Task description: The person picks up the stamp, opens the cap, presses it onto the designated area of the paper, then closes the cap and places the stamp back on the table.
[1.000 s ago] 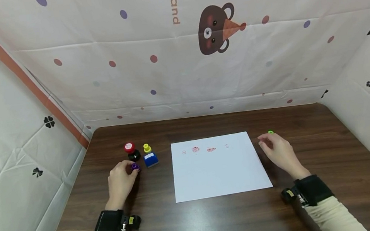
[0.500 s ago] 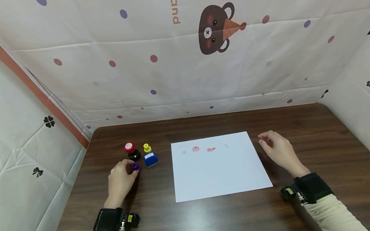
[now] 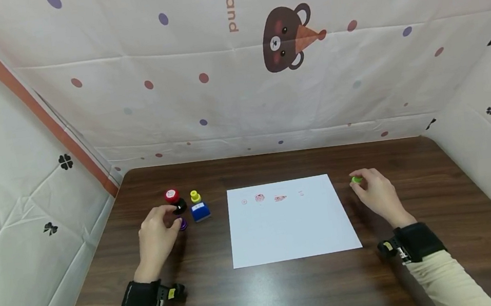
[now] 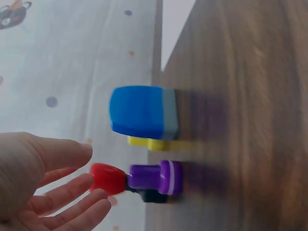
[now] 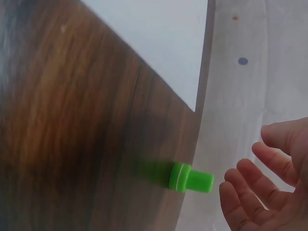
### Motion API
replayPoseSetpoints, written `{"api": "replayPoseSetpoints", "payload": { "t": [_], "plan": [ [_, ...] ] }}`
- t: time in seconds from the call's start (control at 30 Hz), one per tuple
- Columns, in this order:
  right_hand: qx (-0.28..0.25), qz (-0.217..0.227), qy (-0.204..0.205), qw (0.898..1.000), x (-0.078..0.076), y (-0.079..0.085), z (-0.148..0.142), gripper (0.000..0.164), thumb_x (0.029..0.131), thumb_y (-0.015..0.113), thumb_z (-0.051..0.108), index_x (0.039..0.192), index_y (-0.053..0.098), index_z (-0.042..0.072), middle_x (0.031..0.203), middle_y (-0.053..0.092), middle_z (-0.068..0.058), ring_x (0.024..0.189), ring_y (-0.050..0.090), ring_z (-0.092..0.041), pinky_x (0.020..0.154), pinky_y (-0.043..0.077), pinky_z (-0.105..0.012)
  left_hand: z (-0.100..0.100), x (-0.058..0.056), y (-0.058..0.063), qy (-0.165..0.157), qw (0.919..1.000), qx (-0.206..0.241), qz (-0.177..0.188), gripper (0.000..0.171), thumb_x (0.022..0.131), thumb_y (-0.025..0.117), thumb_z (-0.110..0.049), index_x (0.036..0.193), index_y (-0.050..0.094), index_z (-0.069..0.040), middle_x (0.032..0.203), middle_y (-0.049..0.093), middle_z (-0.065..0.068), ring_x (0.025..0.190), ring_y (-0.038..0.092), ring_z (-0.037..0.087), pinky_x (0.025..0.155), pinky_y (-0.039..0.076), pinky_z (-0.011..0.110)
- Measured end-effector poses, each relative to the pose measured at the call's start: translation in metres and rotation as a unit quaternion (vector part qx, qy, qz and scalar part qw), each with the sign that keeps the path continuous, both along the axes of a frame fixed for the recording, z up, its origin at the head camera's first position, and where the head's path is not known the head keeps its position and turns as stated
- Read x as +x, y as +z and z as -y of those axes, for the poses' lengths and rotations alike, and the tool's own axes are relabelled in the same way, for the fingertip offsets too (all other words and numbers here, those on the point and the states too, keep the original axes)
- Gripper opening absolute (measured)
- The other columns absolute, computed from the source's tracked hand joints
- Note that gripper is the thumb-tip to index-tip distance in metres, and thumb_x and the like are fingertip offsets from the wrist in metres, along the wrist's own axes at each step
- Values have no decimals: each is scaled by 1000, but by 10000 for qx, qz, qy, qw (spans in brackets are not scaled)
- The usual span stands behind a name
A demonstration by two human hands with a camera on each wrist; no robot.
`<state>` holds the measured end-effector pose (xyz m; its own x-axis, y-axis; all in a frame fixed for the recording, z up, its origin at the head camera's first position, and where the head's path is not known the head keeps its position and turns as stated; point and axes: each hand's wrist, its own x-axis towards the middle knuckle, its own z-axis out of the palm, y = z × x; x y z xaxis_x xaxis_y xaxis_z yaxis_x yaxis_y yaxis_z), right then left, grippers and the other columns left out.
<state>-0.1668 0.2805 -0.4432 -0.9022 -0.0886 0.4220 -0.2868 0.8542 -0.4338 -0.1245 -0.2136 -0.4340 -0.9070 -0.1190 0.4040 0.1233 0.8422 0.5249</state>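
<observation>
Upright on the table's left side stands a small purple stamp [image 4: 147,177]. My left hand [image 3: 156,239] is just beside it, thumb and fingers spread, holding nothing; in the left wrist view there is a gap between hand and stamp. Behind it are a red-topped stamp with a black base [image 3: 172,196] and a blue stamp [image 3: 200,211]. Past the paper's right edge, a green stamp [image 5: 192,178] stands on the table. Near it, my right hand [image 3: 379,197] has relaxed, parted fingers with nothing between them, apart from the stamp in the right wrist view.
A white sheet of paper [image 3: 290,230] lies mid-table, with several small red prints along its top. A yellow stamp [image 3: 195,197] stands behind the blue one. The brown table [image 3: 256,301] backs onto a white patterned cloth [image 3: 229,98].
My left fingers have let go of the purple stamp and drawn apart from it. My right hand has shifted slightly right, and more of the green stamp shows.
</observation>
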Motion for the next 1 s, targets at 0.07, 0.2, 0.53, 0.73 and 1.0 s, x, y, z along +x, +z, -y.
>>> {"api": "replayPoseSetpoints", "payload": {
  "t": [0.07, 0.2, 0.53, 0.73, 1.0],
  "plan": [
    [110, -64, -52, 9999, -2, 1, -2, 25, 81, 65, 2, 105, 60, -3, 96, 56, -26, 69, 54, -29, 51, 40, -31, -3, 2, 3, -86, 9998, 46, -162, 27, 77, 73, -8, 102, 63, -3, 100, 62, 16, 82, 63, 29, 67, 54, 46],
    [254, -20, -178, 9995, -5, 1, -6, 30, 80, 66, 1, 108, 59, -4, 102, 52, -29, 76, 58, -36, 54, 48, -43, -12, 5, 9, -298, 9986, 135, -410, 28, 76, 74, -7, 101, 63, -3, 98, 62, 15, 80, 64, 28, 66, 55, 44],
    [557, 358, -461, 9967, -11, 1, -14, 37, 78, 67, 2, 113, 56, -5, 107, 48, -33, 87, 53, -46, 67, 47, -56, -35, 11, 12, -609, 9967, 301, -447, 29, 75, 75, -7, 101, 63, -2, 98, 62, 15, 80, 64, 27, 67, 56, 42],
    [633, 657, -387, 9951, -19, -5, -17, 37, 81, 65, 4, 115, 54, -6, 107, 48, -34, 88, 53, -45, 70, 46, -57, -50, 10, 4, -804, 9954, 405, -319, 29, 76, 75, -9, 101, 63, -4, 99, 62, 13, 80, 63, 23, 66, 56, 37],
    [670, 834, -327, 9937, -29, -15, -19, 32, 83, 62, 6, 111, 55, -7, 103, 49, -33, 84, 55, -44, 68, 47, -57, -65, 9, -6, -1053, 9932, 492, -105, 25, 77, 74, -9, 101, 65, -7, 99, 63, 11, 80, 62, 18, 67, 56, 32]
  ]
}}
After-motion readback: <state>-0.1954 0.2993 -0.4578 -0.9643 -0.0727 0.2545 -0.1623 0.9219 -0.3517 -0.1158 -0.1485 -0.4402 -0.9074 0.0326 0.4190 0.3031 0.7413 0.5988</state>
